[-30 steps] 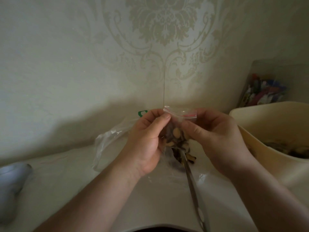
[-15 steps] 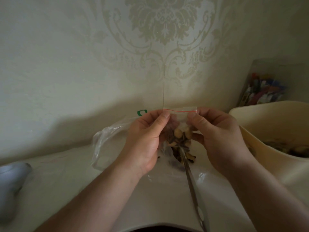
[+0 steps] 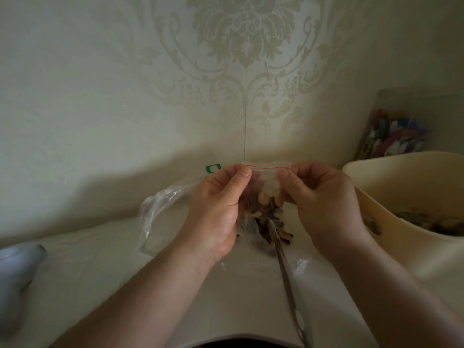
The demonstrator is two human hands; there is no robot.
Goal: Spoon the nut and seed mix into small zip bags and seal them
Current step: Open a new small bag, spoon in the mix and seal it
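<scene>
Pinching the top corners of a small zip bag (image 3: 266,179), the left hand (image 3: 216,209) and right hand (image 3: 324,199) are holding it upright above the table (image 3: 100,267), thumbs and forefingers clamped just under the red zip line (image 3: 268,168). Nut and seed mix (image 3: 266,202) is sitting in the lower half of the bag, at about the centre of the view. A spoon (image 3: 288,272) is lying on the table below, its bowl among loose mix, its handle running towards 5 o'clock. A beige tub (image 3: 401,197) holding more mix is standing at 3 o'clock, and a crumpled clear plastic bag (image 3: 160,209) is lying at 9 o'clock.

Sealing appears to be the step in hand. If the strip is pressed unevenly, the middle could be left gaping and seeds could be spilling later; a seed caught in the track would probably be blocking the closure.
</scene>
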